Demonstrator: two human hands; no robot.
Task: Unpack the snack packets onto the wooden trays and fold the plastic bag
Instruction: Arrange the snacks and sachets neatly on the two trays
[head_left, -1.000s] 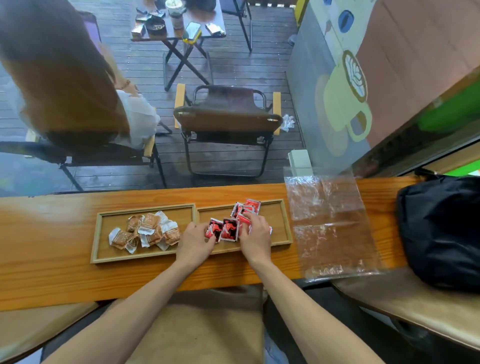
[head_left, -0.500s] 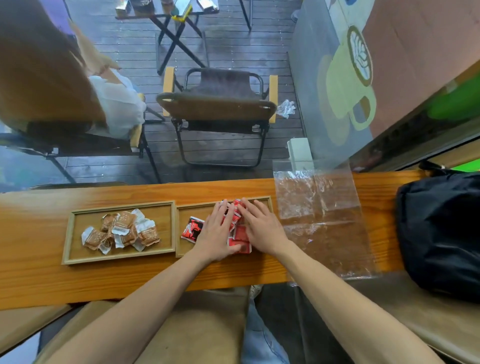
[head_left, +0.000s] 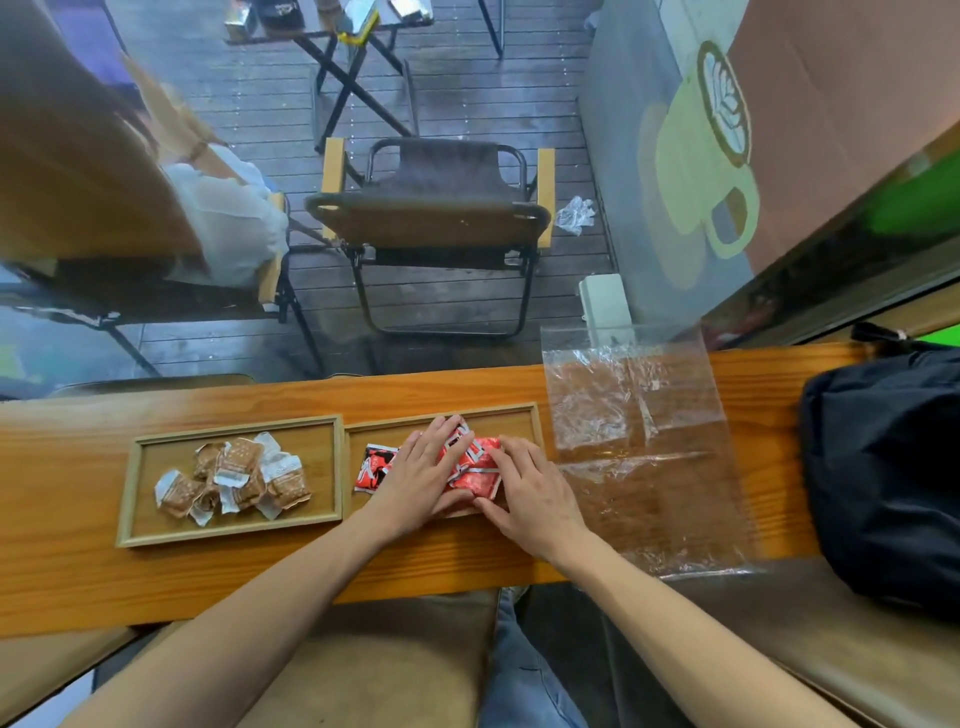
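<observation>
On my feed, item by item: a long wooden surface (head_left: 78, 571) carries two wooden trays side by side near its middle. The left tray (head_left: 127, 499) holds a loose heap of brown snack packets (head_left: 234, 480), untouched. The right tray (head_left: 519, 413) holds the red snack packets (head_left: 475, 470), gathered in a pile under both hands. My left hand (head_left: 415, 475) lies flat on the pile, fingers spread and extended toward the far edge, pressing rather than gripping; one red packet (head_left: 371, 467) shows just beyond its outer side. My right hand (head_left: 535, 493) rests palm-down against the pile's right side, fingers loosely spread, thumb along the tray's near rim; I cannot tell whether it pinches anything. The clear plastic bag (head_left: 644, 447) lies flat and unfolded just right of the trays, overhanging both the far and near edges. A black bag (head_left: 888, 467) sits at the surface's right end.
</observation>
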